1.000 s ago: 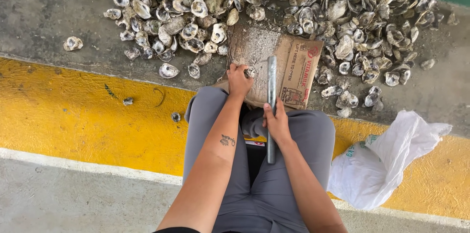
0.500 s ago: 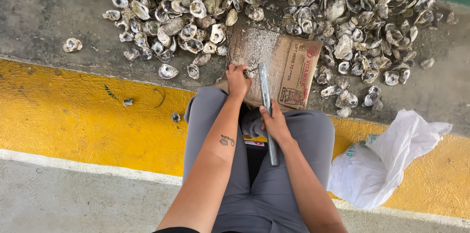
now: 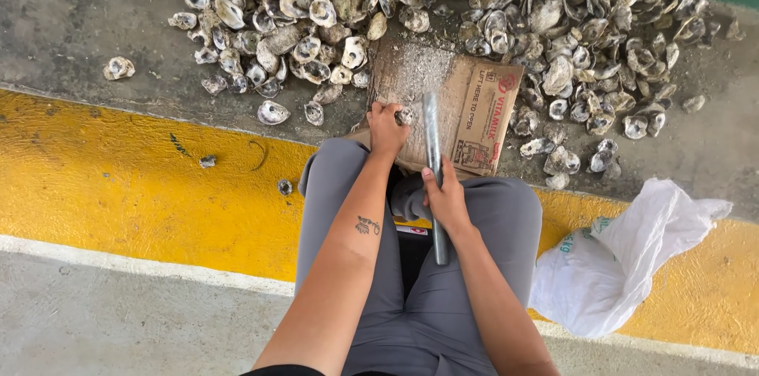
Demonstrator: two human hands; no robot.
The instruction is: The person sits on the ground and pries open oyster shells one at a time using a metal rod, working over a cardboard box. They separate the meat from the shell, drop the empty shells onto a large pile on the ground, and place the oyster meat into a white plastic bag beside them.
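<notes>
Left hand (image 3: 387, 127) on shell (image 3: 404, 116); right hand (image 3: 445, 199) round metal bar (image 3: 433, 162)

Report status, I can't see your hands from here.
Left hand holds shell on cardboard. Right hand grips metal rod. Shell pile ahead.

Big pile of empty shells (image 3: 490, 20) spread on concrete floor (image 3: 71, 20) just beyond the grip. Lone shell (image 3: 118, 68) far left. Yellow painted stripe (image 3: 118, 178) runs left-right below. White plastic bag (image 3: 624, 265) crumpled right of grip.
</notes>
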